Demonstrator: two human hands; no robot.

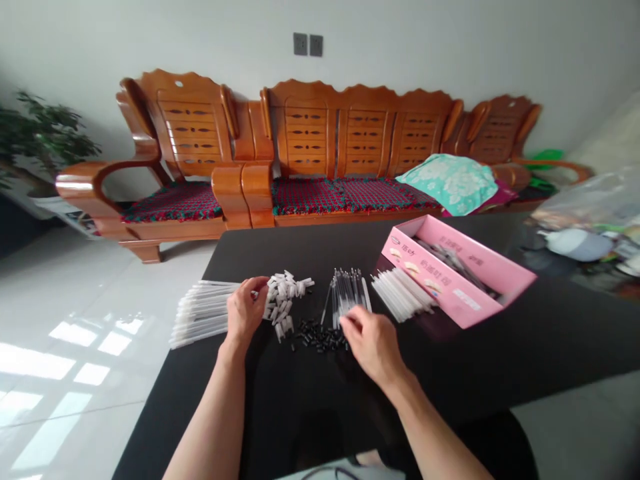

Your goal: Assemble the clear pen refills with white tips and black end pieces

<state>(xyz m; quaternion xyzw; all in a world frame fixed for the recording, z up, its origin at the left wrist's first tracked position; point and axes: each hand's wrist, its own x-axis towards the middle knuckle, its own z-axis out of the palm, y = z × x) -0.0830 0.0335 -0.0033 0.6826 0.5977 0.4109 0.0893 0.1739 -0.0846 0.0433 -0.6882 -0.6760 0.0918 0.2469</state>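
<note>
My left hand point(246, 308) is closed with curled fingers, between a row of long white pen barrels point(200, 313) and a heap of short white caps point(285, 290). What its fingertips hold, if anything, is hidden. With thumb and fingers pinched, my right hand point(373, 340) is at the near ends of a bundle of thin dark pen refills point(350, 290), tips pointing away; I cannot make out what is in the pinch. Small black plugs point(320, 337) lie scattered between the hands. Beyond my right hand lies a bundle of white pens point(403, 293) with narrow tips.
An open pink box point(440, 280) holding dark slender items stands right of the white pens on the black table point(300, 400). A clear plastic bag point(595, 207) and a white object point(577, 245) are at far right. Behind the table stands a wooden bench point(310, 143).
</note>
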